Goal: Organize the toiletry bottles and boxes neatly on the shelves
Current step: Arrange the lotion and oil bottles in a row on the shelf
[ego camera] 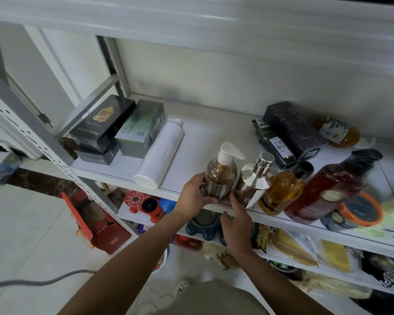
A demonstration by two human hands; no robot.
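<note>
My left hand (pixel 195 196) grips a clear amber pump bottle (pixel 221 176) with a white pump, upright at the front edge of the white shelf (pixel 205 137). My right hand (pixel 236 214) touches the base of that bottle and of the silver pump bottle (pixel 255 180) beside it, fingers loosely bent. To the right stand an amber bottle with a black cap (pixel 282 189) and a dark red pump bottle (pixel 330 187). A white bottle (pixel 160 153) lies flat on the left. Dark and green boxes (pixel 121 128) are stacked at the far left.
At the back right lie a dark bottle (pixel 275 144), a dark box (pixel 291 126) and an orange bottle (pixel 339 130). An orange-rimmed jar (pixel 359 206) sits at the front right. Lower shelves hold toys, bowls and packets. A red box (pixel 93 221) leans on the floor.
</note>
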